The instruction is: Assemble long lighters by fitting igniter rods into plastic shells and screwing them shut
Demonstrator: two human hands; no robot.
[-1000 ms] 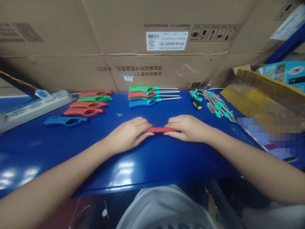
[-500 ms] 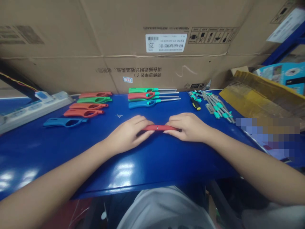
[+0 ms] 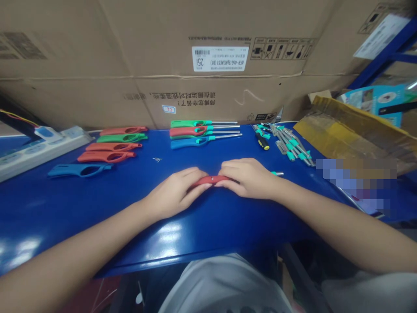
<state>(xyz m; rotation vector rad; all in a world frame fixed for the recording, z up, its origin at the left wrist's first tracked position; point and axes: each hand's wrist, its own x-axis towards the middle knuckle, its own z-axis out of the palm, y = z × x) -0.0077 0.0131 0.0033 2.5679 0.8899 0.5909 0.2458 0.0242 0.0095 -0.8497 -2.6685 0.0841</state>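
Both my hands grip a red lighter casing [image 3: 213,179] above the blue table, seen edge-on, with a small light spot near its middle. My left hand [image 3: 180,191] is closed round one end, my right hand [image 3: 246,178] round the other; the fingers hide both ends. A teal-and-metal rod tip [image 3: 278,173] shows just behind my right wrist; I cannot tell whether it touches the hand. Farther back lie several gas lighters with metal nozzles [image 3: 200,141]. To the left are several nozzle-less casings, among them a blue casing [image 3: 80,170] and an orange-red casing [image 3: 107,157].
A pile of teal-and-metal nozzle parts [image 3: 295,145] lies at the right, beside a yellow-black screwdriver [image 3: 262,142]. A power strip [image 3: 45,148] stands at the left. Tiny pins [image 3: 157,159] lie mid-table. Behind rises a large cardboard box [image 3: 156,39]; a yellow-taped carton [image 3: 352,126] is at right.
Both hands have come slightly nearer each other, still gripping the red casing. The teal-and-metal tip now shows behind my right wrist. The whole view has shifted a little.
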